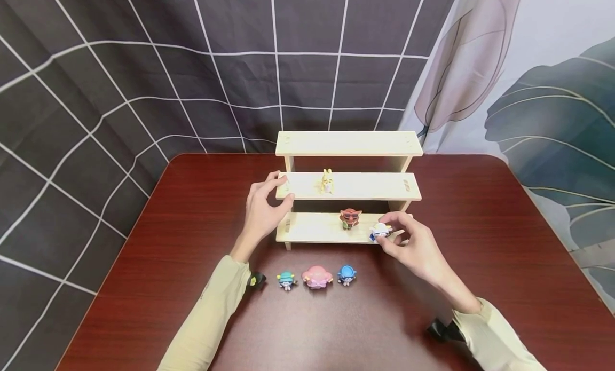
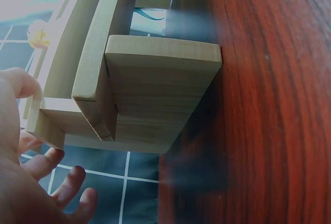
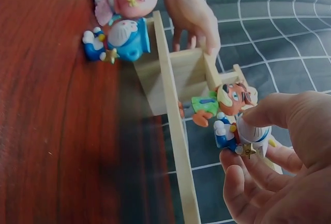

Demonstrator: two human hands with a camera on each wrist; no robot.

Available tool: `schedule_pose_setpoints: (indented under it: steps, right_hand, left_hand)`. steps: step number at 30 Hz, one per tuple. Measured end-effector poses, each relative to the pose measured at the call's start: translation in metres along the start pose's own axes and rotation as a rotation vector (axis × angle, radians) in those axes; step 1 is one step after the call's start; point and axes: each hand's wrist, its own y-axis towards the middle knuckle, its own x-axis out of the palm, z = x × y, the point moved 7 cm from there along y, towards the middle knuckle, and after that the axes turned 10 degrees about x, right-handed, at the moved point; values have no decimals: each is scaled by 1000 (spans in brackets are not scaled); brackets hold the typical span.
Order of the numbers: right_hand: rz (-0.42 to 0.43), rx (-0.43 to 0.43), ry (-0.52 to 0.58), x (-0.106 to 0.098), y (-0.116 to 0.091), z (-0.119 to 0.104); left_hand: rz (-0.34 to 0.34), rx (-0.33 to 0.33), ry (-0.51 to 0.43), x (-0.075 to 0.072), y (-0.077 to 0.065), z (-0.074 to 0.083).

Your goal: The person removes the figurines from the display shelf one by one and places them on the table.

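Observation:
My right hand (image 1: 418, 248) pinches a small white-and-blue cat figurine (image 3: 242, 133) at the right end of the lowest board of a wooden three-tier shelf (image 1: 317, 229). A fox figurine (image 1: 349, 218) in a green top stands just left of it on that board. My left hand (image 1: 264, 211) grips the left end of the middle board, thumb at one side and fingertips (image 2: 51, 158) at the other. On the middle board sits a yellow figurine (image 1: 327, 182) with upright ears.
On the red-brown table (image 1: 202, 200), in front of the shelf, a teal-hatted figurine (image 1: 286, 279), a larger pink figurine (image 1: 317, 277) and a blue-hatted figurine (image 1: 346, 275) stand in a row. A dark gridded curtain (image 1: 240, 83) hangs behind the table.

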Motion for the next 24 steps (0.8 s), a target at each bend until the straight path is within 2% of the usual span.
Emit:
schedule_pose_setpoints:
  steps: [24]
  right_hand:
    - [-29, 20, 9, 16, -23, 12]
  left_hand:
    - [3, 0, -2, 0, -1, -2]
